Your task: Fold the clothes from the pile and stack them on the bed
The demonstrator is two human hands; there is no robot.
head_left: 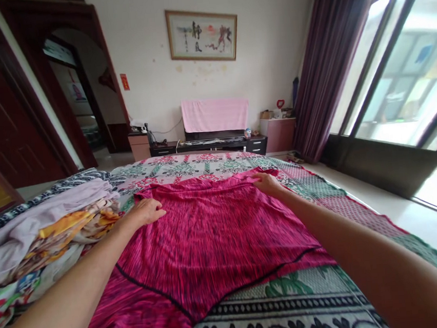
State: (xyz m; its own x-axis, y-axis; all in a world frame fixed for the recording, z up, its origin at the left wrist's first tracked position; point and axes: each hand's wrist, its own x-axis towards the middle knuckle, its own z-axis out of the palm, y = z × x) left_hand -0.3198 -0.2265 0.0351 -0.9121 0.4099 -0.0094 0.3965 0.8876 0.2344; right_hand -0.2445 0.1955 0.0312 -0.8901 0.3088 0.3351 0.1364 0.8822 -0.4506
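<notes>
A magenta heathered garment [224,225] with thin black seams lies spread across the bed in front of me; its kind I cannot make out for sure. At its upper left corner, my left hand [148,211] is closed on the fabric near the far edge. My right hand [267,183] pinches that same far edge at the upper right. Toward the lower left, part of the garment lies bunched in folds near my left forearm. Beneath it is a patterned bed cover [287,312] in green, red, black and white.
Left of the garment is a heap of clothes [73,219], lilac, yellow-brown and black-and-white. Beyond the bed stands a low black cabinet [216,144] with a pink cloth [216,113] draped above it. A purple curtain [324,61] and glass doors are on the right.
</notes>
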